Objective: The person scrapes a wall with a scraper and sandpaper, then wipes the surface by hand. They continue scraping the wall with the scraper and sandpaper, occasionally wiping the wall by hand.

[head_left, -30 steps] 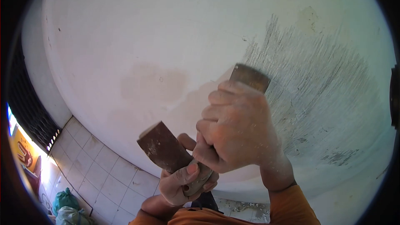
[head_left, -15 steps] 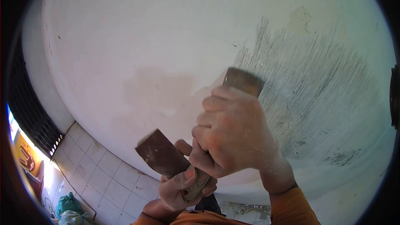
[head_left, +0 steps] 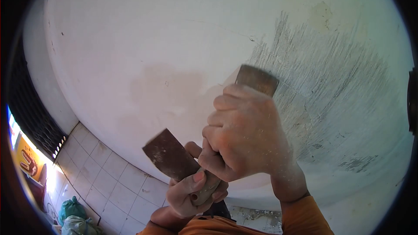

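My right hand (head_left: 248,132) is closed round a scraper (head_left: 257,79), whose wide, worn blade points up at the white wall (head_left: 143,26), beside an area of grey scratch marks (head_left: 318,78). Below and to the left, my left hand (head_left: 191,193) grips the handle of a second scraper (head_left: 170,153) with a reddish-brown blade tilted up to the left. The two hands are close together, the right one above. Pale dust covers the skin of my right hand. Its scraper's handle is hidden by the fingers.
A tiled floor (head_left: 104,174) runs along the wall's base at the lower left. Tied green (head_left: 72,209) and pale plastic bags (head_left: 76,226) lie there. A dark folding grille (head_left: 32,104) stands at the far left. Debris (head_left: 261,217) lies on the floor below my hands.
The right hand's scraper has shifted slightly right and up in view. The left hand's scraper sits slightly higher. Both hands keep their grips, and the view has moved a little.
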The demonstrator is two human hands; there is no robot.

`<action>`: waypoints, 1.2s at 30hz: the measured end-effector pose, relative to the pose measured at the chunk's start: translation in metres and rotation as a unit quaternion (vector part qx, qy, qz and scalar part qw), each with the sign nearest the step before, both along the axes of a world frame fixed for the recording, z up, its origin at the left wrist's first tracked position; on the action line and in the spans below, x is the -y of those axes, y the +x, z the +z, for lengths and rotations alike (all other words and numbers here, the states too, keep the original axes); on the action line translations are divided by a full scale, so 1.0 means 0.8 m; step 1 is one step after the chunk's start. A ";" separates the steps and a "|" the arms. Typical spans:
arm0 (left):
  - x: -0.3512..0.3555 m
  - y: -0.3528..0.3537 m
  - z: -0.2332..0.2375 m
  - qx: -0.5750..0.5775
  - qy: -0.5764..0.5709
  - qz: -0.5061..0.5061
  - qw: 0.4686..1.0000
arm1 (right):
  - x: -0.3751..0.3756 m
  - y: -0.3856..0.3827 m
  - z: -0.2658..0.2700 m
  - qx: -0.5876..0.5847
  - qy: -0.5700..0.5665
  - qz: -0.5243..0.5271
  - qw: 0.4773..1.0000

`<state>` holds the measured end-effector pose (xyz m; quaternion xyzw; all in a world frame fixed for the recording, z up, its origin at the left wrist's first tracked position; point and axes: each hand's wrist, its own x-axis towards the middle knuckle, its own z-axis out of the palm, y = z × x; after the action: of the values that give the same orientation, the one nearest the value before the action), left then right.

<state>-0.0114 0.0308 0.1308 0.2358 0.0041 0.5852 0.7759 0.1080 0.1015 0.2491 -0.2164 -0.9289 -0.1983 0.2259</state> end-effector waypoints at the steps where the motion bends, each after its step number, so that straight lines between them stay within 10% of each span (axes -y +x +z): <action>1: -0.004 -0.001 -0.003 -0.007 0.022 0.009 1.000 | -0.002 -0.003 -0.005 -0.003 0.003 0.010 1.000; 36: -0.012 0.010 0.007 0.090 0.061 0.023 0.994 | 0.000 -0.005 0.021 -0.037 0.013 0.004 0.999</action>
<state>-0.0038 0.0401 0.1361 0.2289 -0.0965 0.6206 0.7438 0.1042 0.1012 0.2655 -0.2165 -0.9182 -0.2014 0.2637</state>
